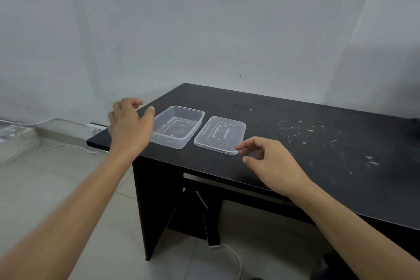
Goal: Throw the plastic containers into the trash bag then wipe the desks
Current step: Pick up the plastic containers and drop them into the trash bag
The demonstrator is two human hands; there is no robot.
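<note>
**A:** Where are the things?

**B:** The clear tub [179,127] sits near the left end of the tabletop [295,154], open side up. Its lid [220,134] lies flat just beside it, on the right.

**A:** And the hands?

**B:** Both hold nothing. The left hand [130,125] hovers over the tub's left rim with its fingers loosely curled. The right hand [270,161] is at the lid's near right corner, thumb and forefinger apart.

**A:** How should they be lifted?

**B:** I'd grip the tub by its rim. The lid lies flat, so pinch its corner or slide it over the front edge first. Thin plastic probably flexes, so hold it lightly.

**A:** Anything unclear?

**B:** I can't tell whether the forefinger touches the lid. No trash bag is plainly in view; the crumpled clear plastic [13,132] on the floor at the left is too blurred to name. The tabletop's right end, with its white specks [306,129], is cut off.
</note>
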